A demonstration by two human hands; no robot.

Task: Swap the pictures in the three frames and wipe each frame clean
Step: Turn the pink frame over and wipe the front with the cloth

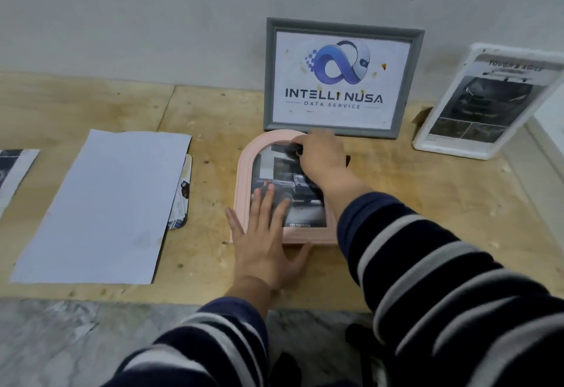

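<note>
A dark crumpled wiping cloth is clenched in the right hand and pressed against the upper glazing of the pink arched picture frame, which lies flat on the pale plywood tabletop just in front of the grey rectangular wooden frame. The left hand is laid flat, fingers straight, on the lower left corner as a brace. The pink frame is judged light and rigid, its glazing smooth and probably breakable (pressure kept moderate); the moulded rim is the safer hold. A white frame leans at the right.

pink arched frame flat, grey frame and white frame leaning
</note>
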